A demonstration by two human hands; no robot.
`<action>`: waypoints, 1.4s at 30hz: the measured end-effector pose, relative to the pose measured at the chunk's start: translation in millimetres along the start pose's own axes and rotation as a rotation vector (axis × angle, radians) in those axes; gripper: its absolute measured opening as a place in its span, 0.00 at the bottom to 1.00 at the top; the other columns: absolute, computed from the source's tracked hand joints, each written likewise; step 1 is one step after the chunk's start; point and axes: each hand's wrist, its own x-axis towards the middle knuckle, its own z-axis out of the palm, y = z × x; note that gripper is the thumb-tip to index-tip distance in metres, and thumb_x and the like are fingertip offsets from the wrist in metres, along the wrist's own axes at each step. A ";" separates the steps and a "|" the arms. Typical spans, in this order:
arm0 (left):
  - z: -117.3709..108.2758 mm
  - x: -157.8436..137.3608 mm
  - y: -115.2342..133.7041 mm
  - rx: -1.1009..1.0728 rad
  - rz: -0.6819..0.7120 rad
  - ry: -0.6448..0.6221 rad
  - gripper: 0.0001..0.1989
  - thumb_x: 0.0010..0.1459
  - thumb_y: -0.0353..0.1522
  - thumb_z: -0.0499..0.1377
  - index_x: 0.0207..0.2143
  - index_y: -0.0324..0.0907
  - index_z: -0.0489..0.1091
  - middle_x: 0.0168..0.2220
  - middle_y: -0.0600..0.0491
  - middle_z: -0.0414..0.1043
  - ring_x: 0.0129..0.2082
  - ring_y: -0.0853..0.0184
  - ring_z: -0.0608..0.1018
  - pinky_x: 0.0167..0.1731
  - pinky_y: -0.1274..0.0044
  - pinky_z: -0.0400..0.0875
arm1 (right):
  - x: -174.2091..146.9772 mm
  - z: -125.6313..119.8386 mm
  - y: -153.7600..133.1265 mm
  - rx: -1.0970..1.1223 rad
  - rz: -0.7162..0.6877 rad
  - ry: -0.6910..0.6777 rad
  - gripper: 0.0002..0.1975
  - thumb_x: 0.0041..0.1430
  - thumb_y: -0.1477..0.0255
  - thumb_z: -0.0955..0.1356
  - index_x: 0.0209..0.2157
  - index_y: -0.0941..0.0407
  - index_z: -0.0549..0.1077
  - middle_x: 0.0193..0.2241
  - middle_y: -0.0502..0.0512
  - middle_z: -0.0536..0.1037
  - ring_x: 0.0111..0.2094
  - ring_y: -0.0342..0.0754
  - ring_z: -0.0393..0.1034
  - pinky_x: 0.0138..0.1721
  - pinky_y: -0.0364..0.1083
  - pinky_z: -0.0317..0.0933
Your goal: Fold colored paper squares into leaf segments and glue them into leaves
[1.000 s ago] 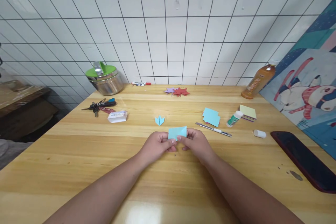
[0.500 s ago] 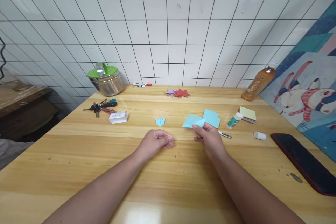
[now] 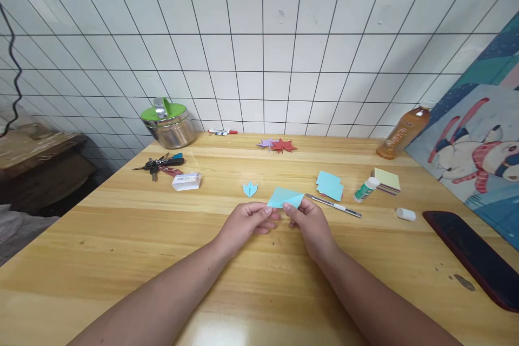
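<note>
Between my two hands is a light blue square of paper [image 3: 286, 197], held just above the wooden table. My left hand [image 3: 248, 223] pinches its left corner between thumb and fingers. My right hand [image 3: 311, 223] grips the right side, thumb on top. Just beyond my left hand lies a small folded blue paper piece [image 3: 250, 189] with pointed tips. A silver craft knife [image 3: 333, 205] rests on the table right of the paper. Behind the knife sits a small pile of blue paper squares [image 3: 330, 185].
Right of the pile stand a glue stick [image 3: 366, 189], its white cap [image 3: 405, 214], a notepad stack [image 3: 386, 180] and a phone [image 3: 472, 254]. A bottle [image 3: 404, 131] and paper leaves [image 3: 283, 145] are at the back. Left are a steel pot [image 3: 172, 128], keys [image 3: 162, 164] and a white box [image 3: 186, 181].
My right hand has brought the blue paper leftward and nearer to me. My left hand has now taken hold of its left corner. More of the craft knife shows.
</note>
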 end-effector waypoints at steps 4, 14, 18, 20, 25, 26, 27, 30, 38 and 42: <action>-0.7 1.4 0.1 0.011 0.016 0.017 0.18 0.50 0.42 0.60 0.37 0.38 0.74 0.37 0.44 0.77 0.34 0.63 0.78 0.35 0.74 0.69 | 0.4 -1.2 0.4 0.004 0.007 -0.009 0.12 0.46 0.64 0.70 0.29 0.58 0.72 0.25 0.50 0.72 0.25 0.40 0.60 0.23 0.39 0.57; -6.7 -1.5 2.4 0.278 0.159 0.038 0.12 0.50 0.38 0.59 0.26 0.37 0.75 0.27 0.48 0.77 0.29 0.64 0.77 0.32 0.76 0.68 | -2.2 -6.0 -2.7 -0.140 -0.096 -0.085 0.16 0.46 0.67 0.70 0.39 0.55 0.69 0.33 0.52 0.73 0.34 0.45 0.65 0.32 0.43 0.61; -8.0 -3.4 4.0 0.470 0.250 -0.007 0.12 0.52 0.36 0.57 0.23 0.37 0.74 0.25 0.50 0.76 0.27 0.66 0.75 0.31 0.78 0.66 | -2.8 -7.3 -5.0 -0.338 -0.184 -0.107 0.11 0.47 0.70 0.69 0.35 0.55 0.70 0.29 0.50 0.72 0.31 0.44 0.65 0.31 0.42 0.59; -6.7 -4.1 4.8 0.423 0.266 0.009 0.12 0.52 0.36 0.57 0.24 0.37 0.74 0.26 0.51 0.75 0.28 0.67 0.74 0.31 0.78 0.65 | -2.1 -6.1 -3.2 -0.345 -0.157 -0.103 0.07 0.47 0.69 0.69 0.28 0.56 0.69 0.24 0.48 0.69 0.26 0.43 0.63 0.27 0.41 0.57; -1.2 -3.0 3.3 0.071 0.124 -0.023 0.12 0.50 0.39 0.60 0.30 0.37 0.72 0.28 0.51 0.74 0.30 0.67 0.74 0.33 0.78 0.67 | -2.1 0.3 1.6 -0.126 -0.125 -0.054 0.11 0.45 0.68 0.70 0.28 0.55 0.64 0.23 0.45 0.67 0.24 0.41 0.62 0.23 0.39 0.56; -0.7 -2.4 2.3 0.016 0.077 -0.021 0.12 0.49 0.39 0.61 0.29 0.37 0.72 0.28 0.51 0.74 0.31 0.67 0.75 0.34 0.77 0.68 | -2.4 1.2 2.1 -0.121 -0.128 -0.056 0.11 0.45 0.69 0.71 0.28 0.55 0.64 0.23 0.45 0.67 0.24 0.41 0.62 0.24 0.39 0.57; -0.5 -1.9 1.1 -0.027 0.038 -0.013 0.12 0.48 0.38 0.62 0.29 0.36 0.72 0.28 0.50 0.74 0.31 0.67 0.75 0.34 0.76 0.68 | -2.6 1.7 2.6 -0.127 -0.136 -0.064 0.10 0.45 0.69 0.71 0.28 0.55 0.66 0.23 0.46 0.68 0.25 0.42 0.63 0.24 0.40 0.58; -1.8 -0.9 -2.0 -0.100 -0.028 0.008 0.12 0.48 0.38 0.63 0.29 0.36 0.71 0.30 0.48 0.75 0.33 0.65 0.77 0.37 0.75 0.69 | -1.9 0.4 4.1 -0.176 -0.195 -0.107 0.07 0.48 0.69 0.69 0.31 0.54 0.72 0.28 0.51 0.74 0.31 0.45 0.68 0.31 0.43 0.62; -5.5 -0.5 -3.5 -0.140 -0.067 -0.004 0.12 0.50 0.37 0.61 0.31 0.36 0.73 0.31 0.46 0.77 0.32 0.65 0.78 0.34 0.76 0.70 | 1.1 -4.7 4.6 -0.335 -0.362 -0.206 0.10 0.52 0.73 0.65 0.35 0.50 0.78 0.35 0.53 0.77 0.38 0.48 0.70 0.40 0.47 0.63; -6.5 -1.2 -2.3 -0.176 -0.079 -0.010 0.11 0.50 0.36 0.61 0.31 0.36 0.73 0.30 0.46 0.77 0.31 0.65 0.78 0.34 0.76 0.71 | -0.5 -4.8 1.9 -0.337 -0.380 -0.228 0.14 0.50 0.78 0.63 0.33 0.49 0.78 0.34 0.53 0.77 0.38 0.47 0.70 0.40 0.47 0.64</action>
